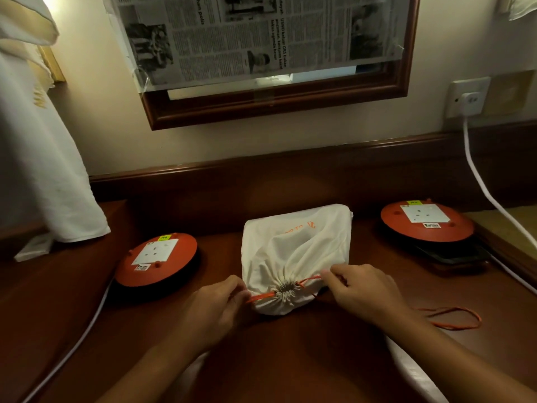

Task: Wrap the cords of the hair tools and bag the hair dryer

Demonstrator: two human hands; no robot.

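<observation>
A white cloth drawstring bag (pixel 293 251) lies on the dark wooden desk (pixel 290 359), bulging with something hidden inside. Its mouth (pixel 286 292) is gathered tight and faces me. An orange drawstring (pixel 260 298) comes out on both sides of the mouth. My left hand (pixel 212 309) pinches the string on the left. My right hand (pixel 363 289) pinches the string on the right, and a loose loop of that string (pixel 453 318) trails across the desk behind my right wrist. No hair tool shows outside the bag.
Two round orange extension reels lie flat, one left (pixel 157 261) and one right (pixel 425 221) of the bag. A white cable (pixel 476 170) runs from a wall socket (pixel 467 98). A white cloth (pixel 43 170) hangs at the left. A framed mirror covered in newspaper (pixel 261 39) hangs above.
</observation>
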